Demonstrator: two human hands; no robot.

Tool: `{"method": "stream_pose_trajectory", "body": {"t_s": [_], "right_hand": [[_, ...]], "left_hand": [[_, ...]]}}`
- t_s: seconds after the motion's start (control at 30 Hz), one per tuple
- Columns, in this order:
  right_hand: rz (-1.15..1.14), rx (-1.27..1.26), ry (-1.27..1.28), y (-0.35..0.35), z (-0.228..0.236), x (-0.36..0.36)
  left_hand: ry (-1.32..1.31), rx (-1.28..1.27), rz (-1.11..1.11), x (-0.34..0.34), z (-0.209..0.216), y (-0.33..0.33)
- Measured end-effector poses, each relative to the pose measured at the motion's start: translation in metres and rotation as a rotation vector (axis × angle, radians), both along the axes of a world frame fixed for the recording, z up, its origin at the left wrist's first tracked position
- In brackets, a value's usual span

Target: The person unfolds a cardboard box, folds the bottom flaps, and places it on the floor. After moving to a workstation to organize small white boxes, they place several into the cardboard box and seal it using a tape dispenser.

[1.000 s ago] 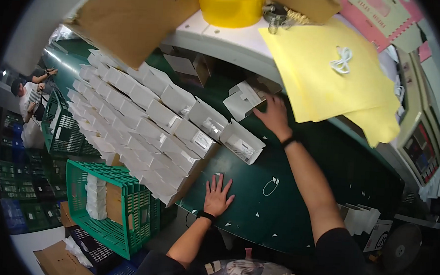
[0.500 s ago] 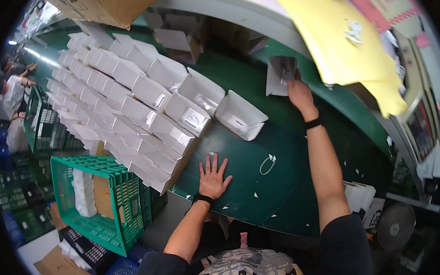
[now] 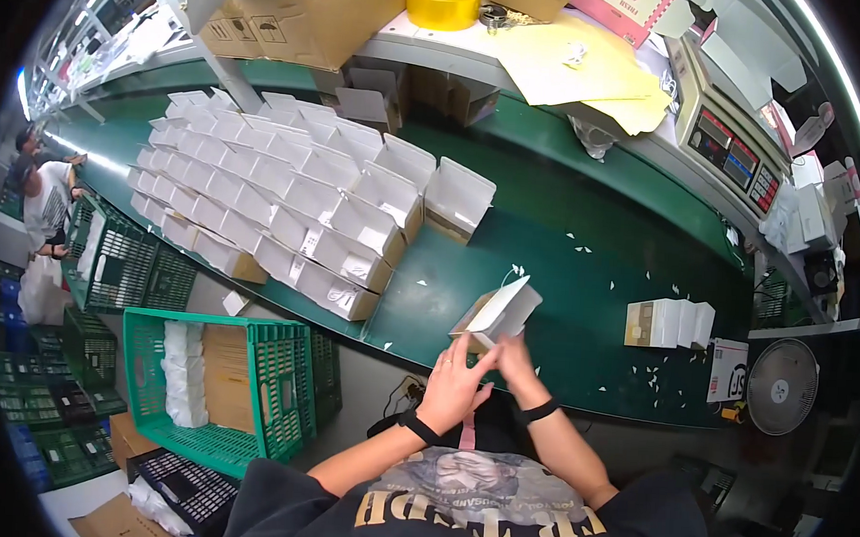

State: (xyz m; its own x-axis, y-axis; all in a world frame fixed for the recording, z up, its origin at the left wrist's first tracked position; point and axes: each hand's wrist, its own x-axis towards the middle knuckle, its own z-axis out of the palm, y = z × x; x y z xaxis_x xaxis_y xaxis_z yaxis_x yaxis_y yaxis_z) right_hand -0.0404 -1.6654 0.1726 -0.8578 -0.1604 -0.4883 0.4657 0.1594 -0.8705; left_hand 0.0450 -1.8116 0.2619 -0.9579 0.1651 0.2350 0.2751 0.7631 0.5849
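Observation:
A small open carton (image 3: 502, 313), brown outside and white inside with a flap standing up, is at the near edge of the green table (image 3: 548, 250) in front of me. My right hand (image 3: 520, 367) grips its near right side; some of those fingers are hidden. My left hand (image 3: 455, 387) has its fingers stretched out against the carton's near left side, the thumb apart. A thin white cable (image 3: 515, 271) shows just behind the flap. To the left stand slanting rows of open cartons (image 3: 288, 188), several with small white items inside.
A stack of small boxes (image 3: 675, 323) and a round fan (image 3: 781, 386) are at right. Beyond the table, a shelf carries a scale (image 3: 733, 153), yellow paper (image 3: 582, 63) and yellow tape (image 3: 444, 2). A green crate (image 3: 283, 387) stands near left. Co-workers (image 3: 50, 190) are far left.
My right hand has come back from the far side of the table with the carton. My left hand has lifted off the tabletop and met it there. The view has shifted.

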Motion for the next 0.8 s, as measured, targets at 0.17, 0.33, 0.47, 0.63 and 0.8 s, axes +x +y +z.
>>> {"method": "stream_pose_trajectory", "body": {"t_s": [0.17, 0.33, 0.47, 0.63, 0.8], "right_hand": [[0.039, 0.021, 0.137, -0.064, -0.054, 0.035], [0.462, -0.117, -0.229, -0.028, 0.023, -0.016], [0.338, 0.057, 0.465, 0.027, 0.053, -0.184], [0.288, 0.622, 1.138, -0.031, 0.050, -0.388], [0.534, 0.746, 1.611, -0.190, 0.068, -0.438]], "left_hand": [[-0.068, 0.006, 0.324, 0.002, -0.037, -0.017], [-0.345, 0.095, 0.518, -0.016, -0.059, -0.087], [-0.099, -0.060, 0.456, -0.025, -0.040, -0.115], [-0.209, 0.042, 0.600, -0.039, -0.041, -0.113], [-0.212, 0.061, 0.602, -0.052, -0.041, -0.113]]}}
